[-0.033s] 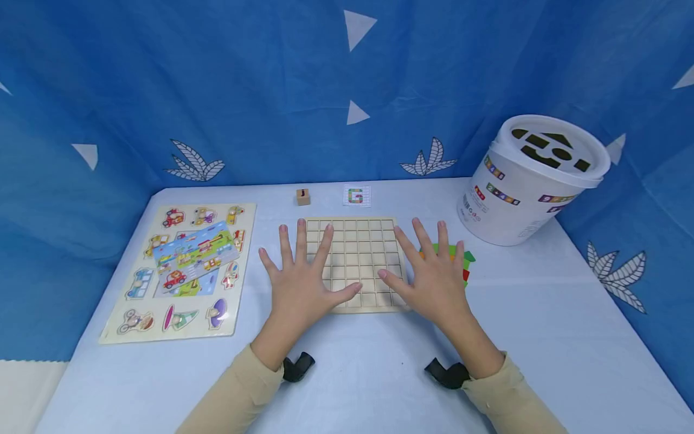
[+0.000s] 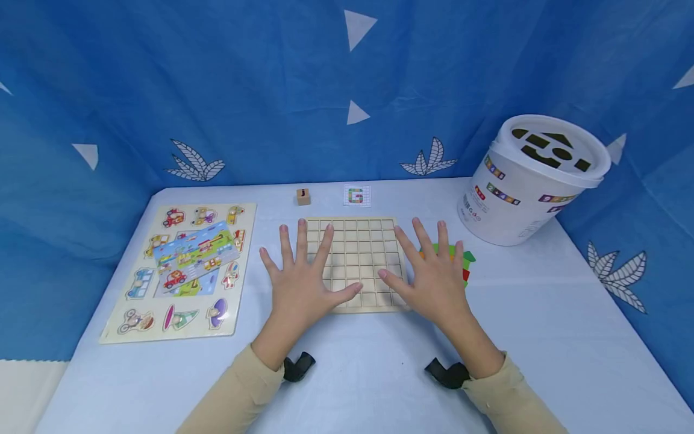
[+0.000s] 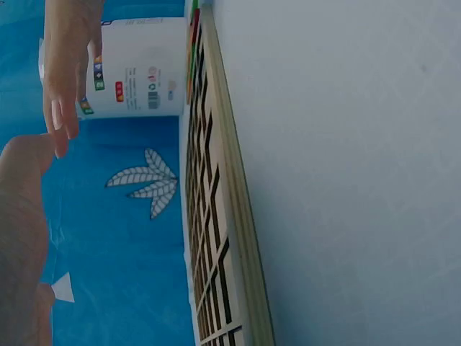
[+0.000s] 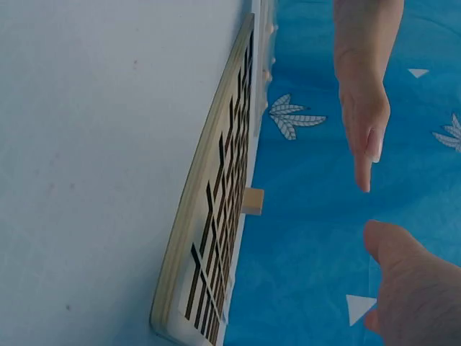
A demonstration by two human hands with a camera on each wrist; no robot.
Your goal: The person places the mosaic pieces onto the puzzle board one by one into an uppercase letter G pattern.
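L hand [image 2: 302,286] & R hand [image 2: 436,283] spread above grid board [image 2: 360,253]
Fingers fanned, thumbs twd each other, hands apart; grid board flat mid-desk [image 2: 363,374]. Colored pcs [image 2: 469,257] partly hidden by R hand; wooden cube [image 2: 303,197] + G card [image 2: 356,196] just past grid board; puzzle board [image 2: 158,304] w/ pic cards [image 2: 190,256] at L, bucket [image 2: 515,199] far R.
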